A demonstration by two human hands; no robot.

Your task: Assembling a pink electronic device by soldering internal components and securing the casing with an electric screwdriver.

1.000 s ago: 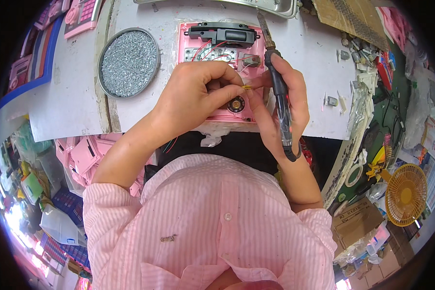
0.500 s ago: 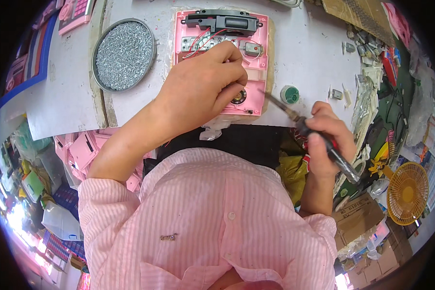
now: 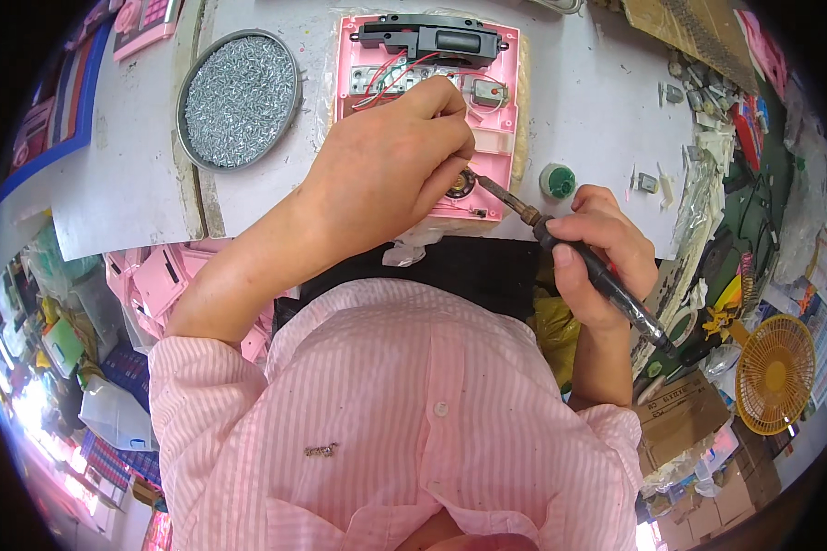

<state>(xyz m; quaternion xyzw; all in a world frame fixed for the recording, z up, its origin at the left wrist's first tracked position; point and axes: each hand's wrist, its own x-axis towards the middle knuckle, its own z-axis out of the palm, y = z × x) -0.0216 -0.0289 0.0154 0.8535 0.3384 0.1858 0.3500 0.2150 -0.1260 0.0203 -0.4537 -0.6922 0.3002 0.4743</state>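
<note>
Basically, left hand (image 3: 390, 151) is over the open pink casing (image 3: 496, 188) on the counter (image 3: 583, 110), fingers bunched narrow by the round speaker (image 3: 464, 186), can't tell whether they pinch anything. Right hand (image 3: 613, 257) grips a soldering iron (image 3: 621, 296), tip near the speaker; green pot (image 3: 558, 181) just beyond, dish of screws (image 3: 239, 99) off left.

A person's bare left forearm (image 3: 248, 262) slants from near left toward the far centre, the left hand (image 3: 386, 156) back-up with thumb and fingers pinched together; at right, the right forearm (image 3: 602, 363) rises steeply, the right hand (image 3: 608, 255) curled in a pen-like grip.
</note>
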